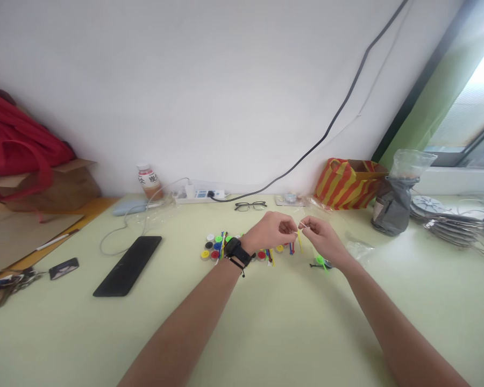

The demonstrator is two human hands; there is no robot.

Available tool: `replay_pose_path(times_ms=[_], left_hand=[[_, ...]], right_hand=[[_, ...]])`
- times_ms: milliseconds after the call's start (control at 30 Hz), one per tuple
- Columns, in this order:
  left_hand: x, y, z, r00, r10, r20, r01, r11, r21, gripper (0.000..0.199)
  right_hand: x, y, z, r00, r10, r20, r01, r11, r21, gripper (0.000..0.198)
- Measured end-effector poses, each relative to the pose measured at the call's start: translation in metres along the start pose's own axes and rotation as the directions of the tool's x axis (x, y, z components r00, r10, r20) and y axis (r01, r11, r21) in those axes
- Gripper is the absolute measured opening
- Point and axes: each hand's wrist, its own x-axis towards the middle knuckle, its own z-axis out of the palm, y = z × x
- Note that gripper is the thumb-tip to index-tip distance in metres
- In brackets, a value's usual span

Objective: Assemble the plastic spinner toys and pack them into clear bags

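Between left grip (268,231) and right grip (323,237) (both pinching it), a thin white strip (304,225).

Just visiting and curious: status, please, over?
Right hand: grip closed on white strip. Left hand: grip closed, alongside. Discs: some partly hidden behind left hand.

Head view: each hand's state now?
Left hand: closed in a pinch; anything held is too small to tell.
Right hand: closed, pinching a thin white strip.
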Motion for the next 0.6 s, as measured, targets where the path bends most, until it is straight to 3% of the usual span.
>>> replay_pose_path(times_ms=[100,200,333,467,600], left_hand=[[-0.002,-0.005,0.005,0.997,-0.062,0.053,0.06,0.997,0.046,0.006],[-0.003,-0.008,0.01,0.99,-0.08,0.114,0.06,0.984,0.167,0.005],[-0.004,-0.013,0.014,0.985,-0.054,0.163,-0.008,0.935,0.356,0.016],[-0.004,-0.018,0.011,0.979,-0.105,0.174,0.019,0.899,0.437,0.013],[-0.004,-0.02,0.007,0.985,-0.071,0.155,-0.009,0.886,0.464,0.013]], right_hand=[[0.004,0.018,0.0,0.993,0.045,-0.106,-0.067,0.974,-0.216,0.026],[0.005,0.033,0.006,0.991,0.044,-0.125,-0.087,0.928,-0.362,0.034],[0.004,0.035,0.01,0.999,0.045,-0.013,-0.046,0.919,-0.391,0.035],[0.003,0.026,-0.012,0.998,0.047,0.033,-0.025,0.876,-0.481,0.023],[-0.005,0.019,-0.043,0.963,0.209,0.169,-0.084,0.83,-0.551,0.036]])
